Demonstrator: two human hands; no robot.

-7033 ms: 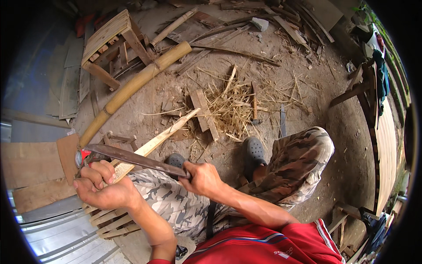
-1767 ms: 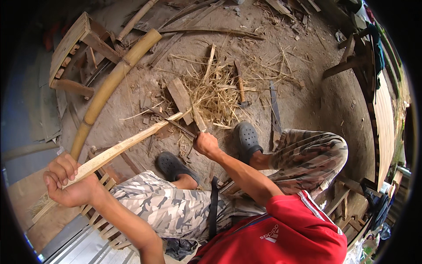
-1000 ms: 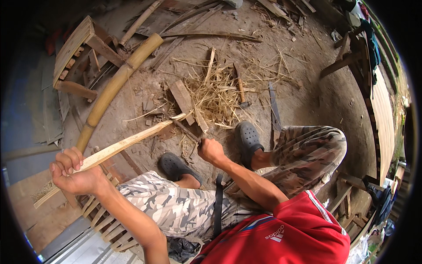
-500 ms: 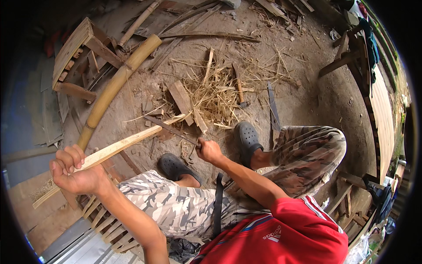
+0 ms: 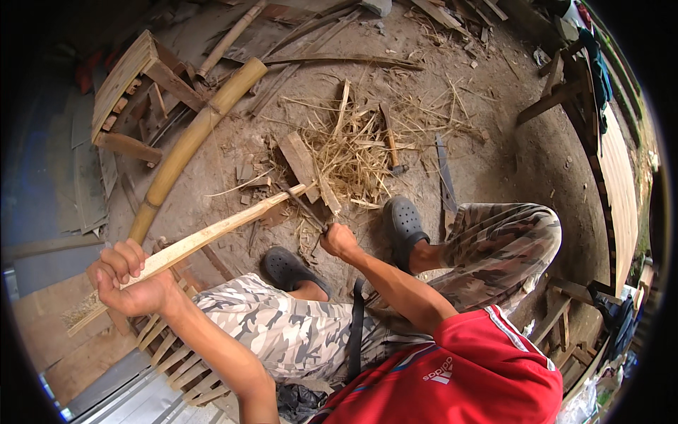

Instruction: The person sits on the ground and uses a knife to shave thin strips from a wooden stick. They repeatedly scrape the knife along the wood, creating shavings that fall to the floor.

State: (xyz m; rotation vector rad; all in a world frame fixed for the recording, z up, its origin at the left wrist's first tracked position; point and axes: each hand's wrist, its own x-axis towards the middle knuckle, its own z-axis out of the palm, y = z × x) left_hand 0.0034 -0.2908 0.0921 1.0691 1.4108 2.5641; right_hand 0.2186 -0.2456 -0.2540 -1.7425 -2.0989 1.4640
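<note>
The left grip (image 5: 131,275) is closed, curled firmly around a pale wooden strip (image 5: 219,232) near its lower end, so a short stub pokes out on the left of that grip while the long remainder runs up and away to the right. The right grip (image 5: 339,241) is a tight fist on a dark knife (image 5: 305,208), whose blade slants up and leftward from the fist and crosses the strip close to its narrow far tip; from here I can't tell whether the edge bites. Just beyond the right grip, a couple of short boards (image 5: 296,157) lie on the dirt floor (image 5: 508,173), and past them spreads a tangle of straw-coloured shavings (image 5: 346,157). A hammer (image 5: 390,139) lies at the right side of that heap, up and to the right of the right grip, with a flat grey blade (image 5: 444,169) further right. Above the left grip a thick yellow bamboo pole (image 5: 182,150) slants away, a small wooden stool (image 5: 124,83) to its left. Pale slats (image 5: 168,349) sit below the left grip, and two dark clogs (image 5: 405,225) flank the right one.
</note>
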